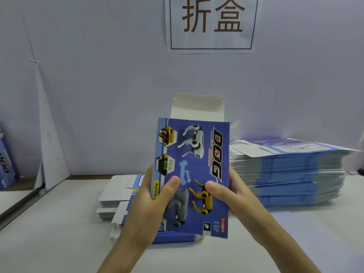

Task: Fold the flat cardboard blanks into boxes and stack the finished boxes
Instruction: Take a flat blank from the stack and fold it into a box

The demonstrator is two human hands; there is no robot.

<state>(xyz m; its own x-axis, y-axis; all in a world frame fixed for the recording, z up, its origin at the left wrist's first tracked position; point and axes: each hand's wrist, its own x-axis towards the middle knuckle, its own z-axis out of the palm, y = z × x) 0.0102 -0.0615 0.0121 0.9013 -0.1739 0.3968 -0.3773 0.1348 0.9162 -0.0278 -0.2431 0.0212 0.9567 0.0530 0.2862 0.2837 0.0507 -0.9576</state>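
I hold a blue cardboard box blank (199,154) printed with robot dogs and "DOG" upright in front of me, its white top flap sticking up. My left hand (151,203) grips its left edge, thumb on the printed face. My right hand (228,194) grips the right edge, thumb also on the front. A small pile of flat blanks (116,196) lies on the table behind and under my left hand. A tall stack of flat blanks (291,174) sits on the right.
A white table (49,233) runs to a pale wall with a paper sign (211,24). A blue box (6,160) stands at the far left edge. A white board (47,134) leans against the wall on the left.
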